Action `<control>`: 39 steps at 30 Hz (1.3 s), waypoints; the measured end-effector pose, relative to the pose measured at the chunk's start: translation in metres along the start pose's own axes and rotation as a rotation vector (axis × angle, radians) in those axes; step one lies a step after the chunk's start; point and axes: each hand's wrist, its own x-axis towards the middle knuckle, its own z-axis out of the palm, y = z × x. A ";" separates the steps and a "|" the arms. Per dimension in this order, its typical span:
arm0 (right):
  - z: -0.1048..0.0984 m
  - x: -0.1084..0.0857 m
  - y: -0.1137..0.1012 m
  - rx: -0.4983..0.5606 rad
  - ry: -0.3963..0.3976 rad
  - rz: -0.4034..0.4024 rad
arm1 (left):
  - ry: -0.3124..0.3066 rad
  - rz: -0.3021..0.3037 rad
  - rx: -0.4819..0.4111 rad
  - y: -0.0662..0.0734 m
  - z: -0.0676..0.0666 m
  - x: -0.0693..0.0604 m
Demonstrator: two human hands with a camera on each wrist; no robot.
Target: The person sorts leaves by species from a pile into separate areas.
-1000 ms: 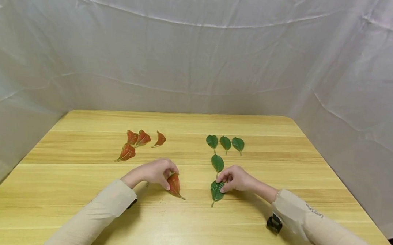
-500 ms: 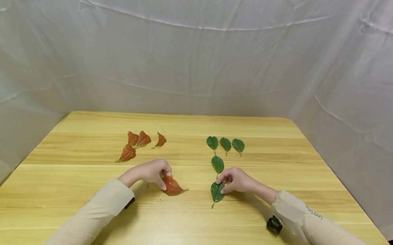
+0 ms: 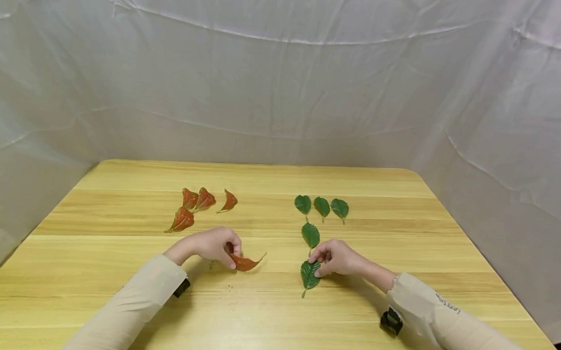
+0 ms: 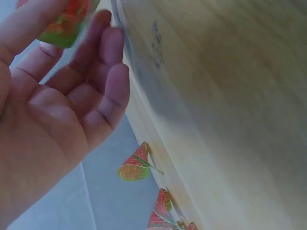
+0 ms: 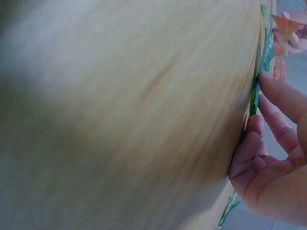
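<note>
A red leaf [image 3: 246, 263] is pinched between the thumb and fingers of my left hand [image 3: 209, 245], just above the table, its stem pointing right and up. In the left wrist view only part of this red leaf [image 4: 60, 36] shows, at the top edge. My right hand [image 3: 345, 257] holds a green leaf [image 3: 308, 279] at its upper right edge, with thumb and fingertips on it. That green leaf [image 5: 266, 50] lies against the tabletop in the right wrist view. Directly beyond it is another green leaf [image 3: 310, 234].
Three green leaves, including a middle one [image 3: 322, 206], form a row at the back right. Several red leaves, among them a single curved one [image 3: 229, 200] and a lower one [image 3: 182, 219], lie at the back left. The wooden table [image 3: 255, 320] meets a pale curtain [image 3: 275, 91] behind.
My left hand has drawn slightly left with the red leaf and turned it, so its stem swung from pointing down-right to up-right. The right hand and its green leaf have stayed put.
</note>
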 end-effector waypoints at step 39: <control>0.001 0.000 0.001 -0.008 0.000 0.000 | 0.465 -0.110 -0.483 -0.013 -0.013 -0.011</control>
